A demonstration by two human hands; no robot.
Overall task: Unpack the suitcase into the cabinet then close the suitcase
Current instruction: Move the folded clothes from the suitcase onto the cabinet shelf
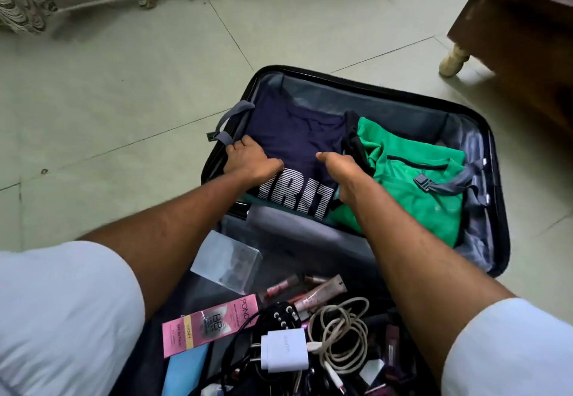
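**Navy shirt under both hands, not yet out of the suitcase**

Navy fabric is bunched under the fingers (237, 144) of the left hand (248, 159), which curl over the far-left edge of the folded navy T-shirt (297, 144) beside a grey strap (226, 122). The right hand (344, 175) grips the shirt's right edge, thumb up, its fingers tucked out of sight between the navy cloth and the green garment (415, 184) just beside it. Neither hand holds anything else.

The shirt lies flat in the far half of the open suitcase (496, 209) on the floor, straight ahead of the person. Its long axis runs away from the wearer, white lettering at the near end. The hands bracket it left and right, about equally near; an upward lift toward the body looks the likely next move.

The near half holds loose items: a pink carton (210, 324), a white charger (285, 349), a coiled cable (341, 330) and a clear box (226, 259). No cabinet is in view. Judged stage: unpacking early, most contents remain.
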